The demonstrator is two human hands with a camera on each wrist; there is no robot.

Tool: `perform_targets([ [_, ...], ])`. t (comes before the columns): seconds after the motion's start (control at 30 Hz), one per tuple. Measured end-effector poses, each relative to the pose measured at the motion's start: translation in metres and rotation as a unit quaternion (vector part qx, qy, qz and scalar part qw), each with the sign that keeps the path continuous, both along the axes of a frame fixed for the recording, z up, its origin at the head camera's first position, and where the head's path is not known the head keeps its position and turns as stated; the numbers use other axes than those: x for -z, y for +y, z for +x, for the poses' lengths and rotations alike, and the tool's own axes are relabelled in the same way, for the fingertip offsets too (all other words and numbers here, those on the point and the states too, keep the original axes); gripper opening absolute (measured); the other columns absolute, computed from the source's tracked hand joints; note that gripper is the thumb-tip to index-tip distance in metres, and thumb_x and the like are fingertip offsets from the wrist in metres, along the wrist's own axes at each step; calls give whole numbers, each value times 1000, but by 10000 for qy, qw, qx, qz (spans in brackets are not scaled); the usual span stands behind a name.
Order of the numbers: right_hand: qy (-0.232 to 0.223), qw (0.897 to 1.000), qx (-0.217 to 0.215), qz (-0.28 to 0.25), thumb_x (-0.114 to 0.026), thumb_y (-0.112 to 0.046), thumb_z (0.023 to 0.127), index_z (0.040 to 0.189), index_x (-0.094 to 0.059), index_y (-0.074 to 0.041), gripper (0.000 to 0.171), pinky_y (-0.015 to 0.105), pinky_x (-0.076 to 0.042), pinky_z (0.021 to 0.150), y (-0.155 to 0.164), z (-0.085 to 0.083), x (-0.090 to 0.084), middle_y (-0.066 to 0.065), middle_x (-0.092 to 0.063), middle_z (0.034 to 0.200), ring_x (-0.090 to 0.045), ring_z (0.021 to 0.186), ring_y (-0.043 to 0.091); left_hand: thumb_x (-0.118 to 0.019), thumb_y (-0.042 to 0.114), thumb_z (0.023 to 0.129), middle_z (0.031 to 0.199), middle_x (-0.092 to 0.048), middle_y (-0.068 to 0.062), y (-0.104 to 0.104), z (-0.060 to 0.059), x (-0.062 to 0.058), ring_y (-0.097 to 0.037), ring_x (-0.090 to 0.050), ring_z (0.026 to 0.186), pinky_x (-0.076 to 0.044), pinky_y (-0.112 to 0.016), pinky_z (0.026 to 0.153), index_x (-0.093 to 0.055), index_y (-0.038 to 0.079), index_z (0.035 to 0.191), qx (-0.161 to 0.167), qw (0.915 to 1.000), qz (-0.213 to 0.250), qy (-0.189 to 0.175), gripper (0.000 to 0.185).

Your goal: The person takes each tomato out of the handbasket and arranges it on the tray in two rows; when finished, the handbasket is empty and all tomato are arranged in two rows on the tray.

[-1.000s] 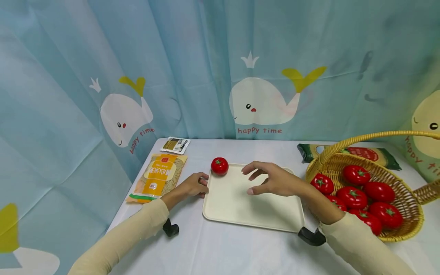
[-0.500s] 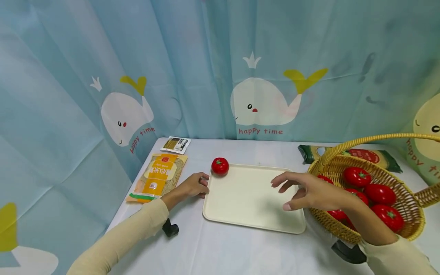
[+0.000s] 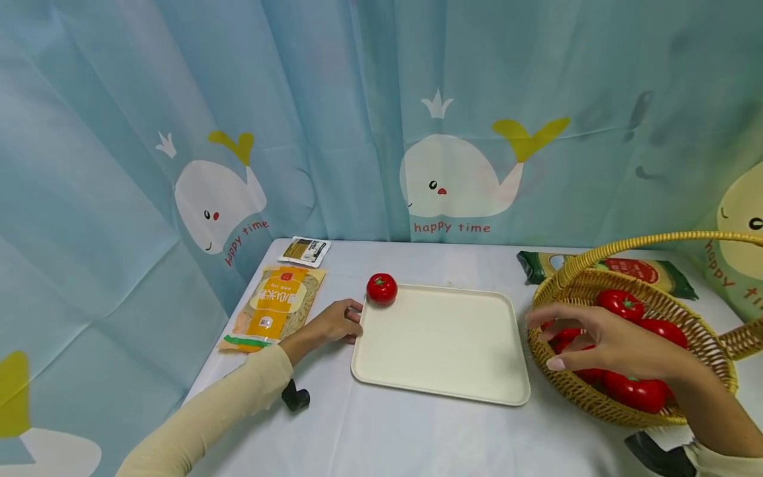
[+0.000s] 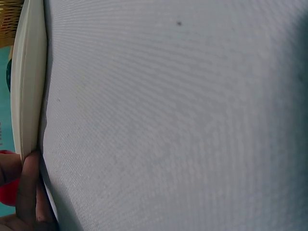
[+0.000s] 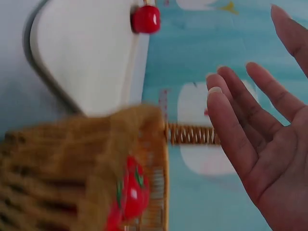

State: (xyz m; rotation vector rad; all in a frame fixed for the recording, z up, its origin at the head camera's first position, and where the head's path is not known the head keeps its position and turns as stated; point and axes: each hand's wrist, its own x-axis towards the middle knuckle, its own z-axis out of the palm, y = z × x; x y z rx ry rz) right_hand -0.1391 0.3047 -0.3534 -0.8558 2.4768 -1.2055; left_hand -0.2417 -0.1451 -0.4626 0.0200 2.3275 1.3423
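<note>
A cream tray [image 3: 441, 371] lies on the white tablecloth, with one red tomato [image 3: 381, 289] at its far left corner. My left hand [image 3: 336, 322] holds the tray's left edge; the left wrist view shows a fingertip [image 4: 29, 183] against the tray's rim [image 4: 28, 82]. My right hand [image 3: 587, 341] hovers with fingers spread over the left side of a wicker basket [image 3: 703, 344] full of several tomatoes [image 3: 634, 391]. It holds nothing. In the right wrist view the open palm [image 5: 269, 159] hangs above the basket [image 5: 57, 159], the tray [image 5: 86, 57] and tomato [image 5: 145, 19] beyond.
An orange-labelled noodle packet [image 3: 277, 305] and a small sachet [image 3: 305, 251] lie left of the tray. A green and red packet [image 3: 638, 268] lies behind the basket. A whale-print curtain [image 3: 453, 179] hangs close behind the table. The basket's handle [image 3: 644, 242] arches over it.
My right hand has moved right from above the tray to over the basket. The left hand, the tray and the tomato on it have stayed put.
</note>
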Motion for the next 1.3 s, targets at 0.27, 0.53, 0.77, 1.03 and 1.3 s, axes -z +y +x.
perform_targets([
  [0.27,-68,9974,640,332,-71,-6,91,141,-50,-7,54,27,-60,73,42,0,1,-8,-63,125,-63,104,6,-71,-2,82,96,-56,-8,0,0,1,-17,-60,74,-62,-28,65,-55,1,130,6,10000,-3,7,51],
  [0.53,261,9852,1452,872,-72,-12,91,136,-52,-7,49,23,-58,71,71,-17,3,-25,-57,118,-63,98,1,-71,-2,83,97,-56,-9,-1,2,-1,-17,-60,74,-62,-27,66,-54,1,131,-16,10000,-44,-13,51],
  [0.77,377,9761,1764,1209,-74,-23,92,137,-53,-6,53,20,-54,72,84,-36,0,-6,-59,123,-57,97,-7,-71,-1,83,98,-56,-10,-1,3,-1,-17,-60,76,-62,-27,67,-54,2,131,-21,10000,-73,-64,51],
  [1.03,377,9658,2118,1448,-72,-29,93,136,-53,0,55,18,-52,69,100,-55,4,28,-61,128,-50,91,-19,-71,-1,83,98,-57,-10,-1,2,0,-18,-61,76,-62,-27,67,-54,2,131,-17,9999,-100,-81,50],
  [1.3,265,9656,2065,1561,-71,-29,94,141,-47,6,64,17,-52,70,114,-67,12,35,-56,133,-45,94,-22,-71,-2,83,98,-57,-11,-1,3,0,-19,-61,76,-62,-28,67,-54,0,131,2,10000,-42,-20,51],
])
